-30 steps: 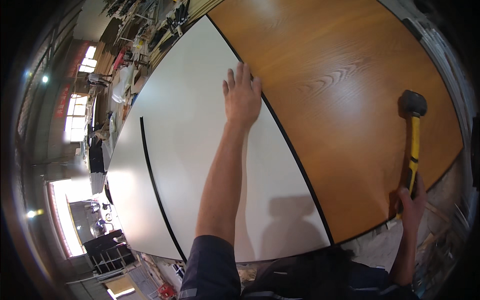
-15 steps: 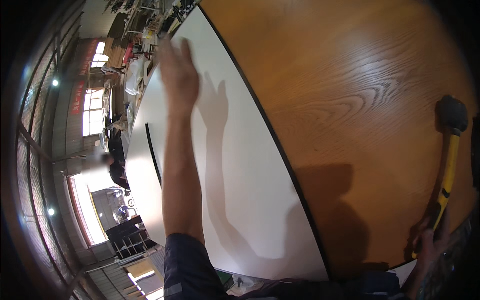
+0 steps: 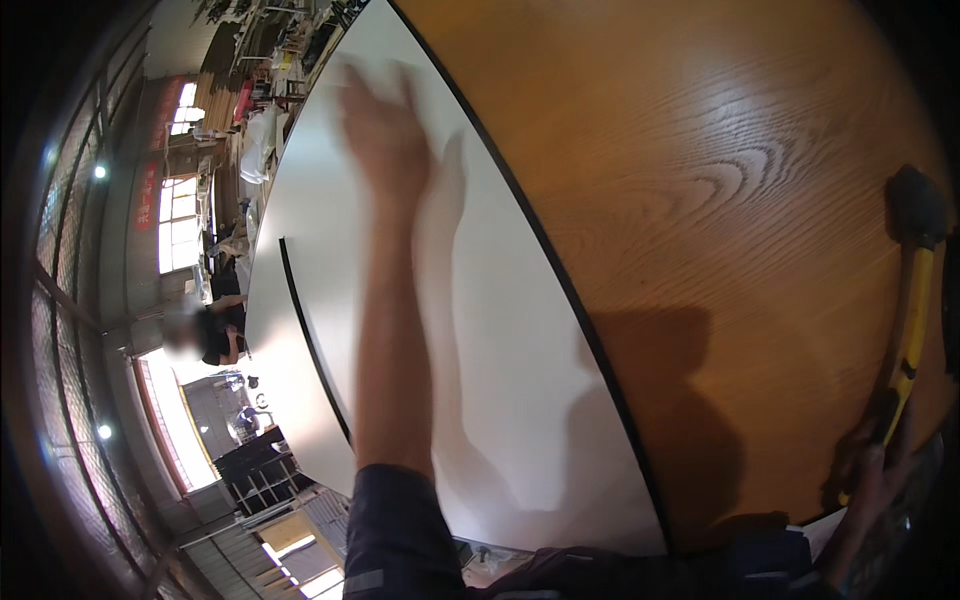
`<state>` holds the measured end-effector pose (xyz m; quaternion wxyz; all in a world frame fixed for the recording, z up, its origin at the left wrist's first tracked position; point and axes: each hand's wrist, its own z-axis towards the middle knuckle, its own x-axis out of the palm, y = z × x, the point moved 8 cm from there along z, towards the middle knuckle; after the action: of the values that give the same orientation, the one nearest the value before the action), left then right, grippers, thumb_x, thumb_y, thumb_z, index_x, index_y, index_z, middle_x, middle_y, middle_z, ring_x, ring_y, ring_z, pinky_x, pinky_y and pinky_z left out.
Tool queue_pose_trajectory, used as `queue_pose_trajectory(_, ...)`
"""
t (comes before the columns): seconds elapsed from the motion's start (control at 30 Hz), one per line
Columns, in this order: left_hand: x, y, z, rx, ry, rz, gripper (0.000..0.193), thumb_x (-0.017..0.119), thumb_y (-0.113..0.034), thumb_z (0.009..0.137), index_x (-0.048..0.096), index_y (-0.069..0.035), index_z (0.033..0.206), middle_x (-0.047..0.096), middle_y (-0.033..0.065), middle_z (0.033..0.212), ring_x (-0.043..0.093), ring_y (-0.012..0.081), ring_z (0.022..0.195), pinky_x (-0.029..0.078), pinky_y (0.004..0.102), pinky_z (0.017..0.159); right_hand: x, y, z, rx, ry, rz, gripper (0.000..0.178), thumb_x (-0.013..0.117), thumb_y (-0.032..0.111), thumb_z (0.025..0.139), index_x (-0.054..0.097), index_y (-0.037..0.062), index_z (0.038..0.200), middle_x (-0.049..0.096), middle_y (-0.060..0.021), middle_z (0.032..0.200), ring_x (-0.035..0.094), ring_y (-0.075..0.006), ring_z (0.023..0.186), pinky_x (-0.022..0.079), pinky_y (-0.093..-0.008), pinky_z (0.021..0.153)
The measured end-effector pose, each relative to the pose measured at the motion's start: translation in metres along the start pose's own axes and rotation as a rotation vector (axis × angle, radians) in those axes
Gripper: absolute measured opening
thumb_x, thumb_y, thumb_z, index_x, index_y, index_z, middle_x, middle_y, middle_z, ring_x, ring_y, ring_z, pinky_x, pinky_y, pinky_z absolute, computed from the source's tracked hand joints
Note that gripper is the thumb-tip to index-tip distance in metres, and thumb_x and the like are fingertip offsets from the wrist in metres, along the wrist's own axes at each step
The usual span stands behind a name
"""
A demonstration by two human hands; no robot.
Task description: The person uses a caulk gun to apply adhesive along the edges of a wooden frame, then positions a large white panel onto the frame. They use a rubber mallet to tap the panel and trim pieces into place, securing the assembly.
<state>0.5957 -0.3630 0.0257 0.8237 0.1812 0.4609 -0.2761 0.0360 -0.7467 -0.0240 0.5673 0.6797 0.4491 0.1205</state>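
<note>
My left hand [image 3: 388, 135] is over the white panel [image 3: 520, 400], smeared by motion, with thumb and fingers apart and nothing in them. Its shadow falls on the panel close beside it; whether the palm touches the surface I cannot tell. At the far right, my right hand [image 3: 880, 478] grips the lower handle of a mallet [image 3: 914, 320] with a yellow and black handle and a black head. The mallet's head is over the brown wood-grain panel [image 3: 640, 180]. A black edge strip [image 3: 555, 250] runs along the border between the white and brown surfaces.
A dark narrow strip [image 3: 310, 340] crosses the white panel to the left of my forearm. Beyond the panel, a person in dark clothing [image 3: 225, 330] stands at its far edge. Stacked boards and loose materials [image 3: 228, 85] line the workshop wall.
My left hand has moved rightward and slightly down across the white panel. The mallet has shifted a little to the right in my right hand. The other person's arms now show at the panel edge.
</note>
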Motion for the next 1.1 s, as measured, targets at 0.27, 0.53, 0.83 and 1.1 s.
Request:
queue_pose_trajectory(0.27, 0.023, -0.028, -0.015, -0.414, 0.348, -0.102, 0.076, 0.036, -0.059, 0.106, 0.035, -0.004, 0.158, 0.029, 0.0250, 0.164, 0.019, 0.0459, 0.154, 0.014, 0.0544, 0.126, 0.015, 0.007, 0.003, -0.006, -0.052, 0.109, 0.084, 0.070, 0.040, 0.096, 0.032, -0.0040, 0.157, 0.061, -0.0034, 0.085, 0.048, -0.0061, 0.053, 0.036, -0.0210, 0.048)
queue_pose_trajectory(0.53, 0.019, -0.008, -0.032, -0.535, 0.357, -0.201, 0.073, 0.048, -0.059, 0.097, 0.047, -0.014, 0.155, 0.029, 0.0230, 0.165, 0.017, 0.0461, 0.155, 0.011, 0.0570, 0.125, 0.016, 0.015, 0.002, -0.028, -0.041, 0.068, 0.076, 0.066, 0.029, 0.098, 0.032, -0.0022, 0.158, 0.064, -0.0065, 0.093, 0.051, -0.0065, 0.056, 0.039, -0.0211, 0.049)
queue_pose_trajectory(0.83, -0.023, -0.065, -0.090, -0.555, 0.359, -0.191, 0.076, 0.051, -0.059, 0.096, 0.043, -0.015, 0.157, 0.027, 0.0235, 0.166, 0.016, 0.0463, 0.155, 0.010, 0.0561, 0.126, 0.028, 0.019, 0.015, -0.058, -0.005, 0.168, 0.062, 0.061, 0.009, 0.096, 0.041, -0.0019, 0.154, 0.069, -0.0084, 0.094, 0.058, -0.0098, 0.061, 0.046, -0.0235, 0.055)
queue_pose_trajectory(1.1, -0.109, -0.185, -0.210, -0.420, 0.324, -0.219, 0.071, 0.064, -0.050, 0.096, 0.046, -0.013, 0.154, 0.030, 0.0260, 0.163, 0.019, 0.0503, 0.152, 0.014, 0.0615, 0.123, 0.046, 0.044, 0.022, -0.148, -0.004, 0.129, 0.057, 0.064, 0.010, 0.097, 0.047, -0.0062, 0.148, 0.068, -0.0052, 0.090, 0.056, -0.0081, 0.066, 0.046, -0.0241, 0.060)
